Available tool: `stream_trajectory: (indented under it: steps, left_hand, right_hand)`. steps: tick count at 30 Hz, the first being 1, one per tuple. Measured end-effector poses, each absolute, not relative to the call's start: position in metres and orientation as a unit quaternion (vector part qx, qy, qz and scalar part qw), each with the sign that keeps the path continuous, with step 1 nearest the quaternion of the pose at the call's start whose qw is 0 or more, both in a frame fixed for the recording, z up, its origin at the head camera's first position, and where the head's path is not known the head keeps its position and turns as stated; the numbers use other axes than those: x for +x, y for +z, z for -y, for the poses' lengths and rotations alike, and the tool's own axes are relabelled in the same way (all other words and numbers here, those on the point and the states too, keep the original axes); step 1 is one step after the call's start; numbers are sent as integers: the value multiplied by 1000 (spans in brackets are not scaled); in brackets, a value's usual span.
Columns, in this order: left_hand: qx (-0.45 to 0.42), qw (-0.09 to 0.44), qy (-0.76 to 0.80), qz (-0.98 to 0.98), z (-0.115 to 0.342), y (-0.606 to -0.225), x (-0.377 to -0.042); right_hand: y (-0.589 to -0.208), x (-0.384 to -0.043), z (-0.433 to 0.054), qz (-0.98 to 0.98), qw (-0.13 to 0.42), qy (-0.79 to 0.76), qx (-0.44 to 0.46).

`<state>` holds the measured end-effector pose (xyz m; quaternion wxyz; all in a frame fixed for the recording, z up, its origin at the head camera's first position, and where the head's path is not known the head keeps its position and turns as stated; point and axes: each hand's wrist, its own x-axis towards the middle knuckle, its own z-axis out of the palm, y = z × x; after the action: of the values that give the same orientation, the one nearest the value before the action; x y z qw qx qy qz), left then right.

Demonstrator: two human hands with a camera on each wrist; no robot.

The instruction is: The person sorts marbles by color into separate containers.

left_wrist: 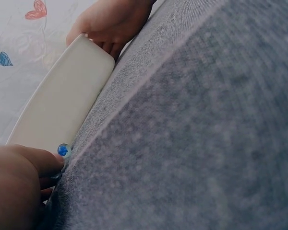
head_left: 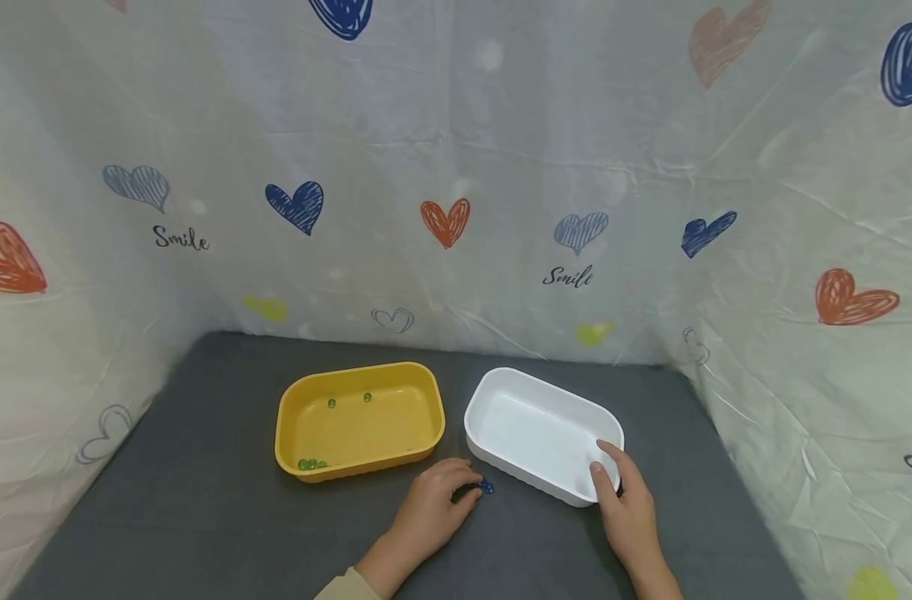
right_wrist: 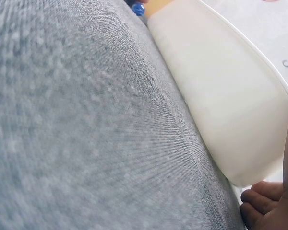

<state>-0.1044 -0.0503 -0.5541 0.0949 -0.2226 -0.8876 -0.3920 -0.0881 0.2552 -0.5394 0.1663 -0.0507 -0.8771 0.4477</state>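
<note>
My left hand (head_left: 433, 504) is low over the dark cloth, between the two trays. Its thumb and fingers bend together around small blue glass marbles (head_left: 487, 486); one blue marble (left_wrist: 64, 150) shows at the fingertips in the left wrist view. The fingers hide part of this little group. At the near right corner of the white tray (head_left: 516, 387), my right hand (head_left: 630, 508) grips the wall, with thumb and forefinger over the rim and the other fingers outside, under the end. No marbles show inside the white tray.
To the left stands a yellow tray (head_left: 366, 433) holding several green marbles (head_left: 312, 464), most in its near left corner. Dark grey cloth (head_left: 201, 500) covers the table. A pale curtain (head_left: 501, 167) printed with hearts hangs behind and at both sides.
</note>
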Motion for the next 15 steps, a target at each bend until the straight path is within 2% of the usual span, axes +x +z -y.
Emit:
stream_trajectory:
  steps: [15]
  left_hand:
    - [-225, 105, -407, 879, 50, -555, -104]
  right_hand:
    - [-539, -89, -254, 879, 158, 445, -61]
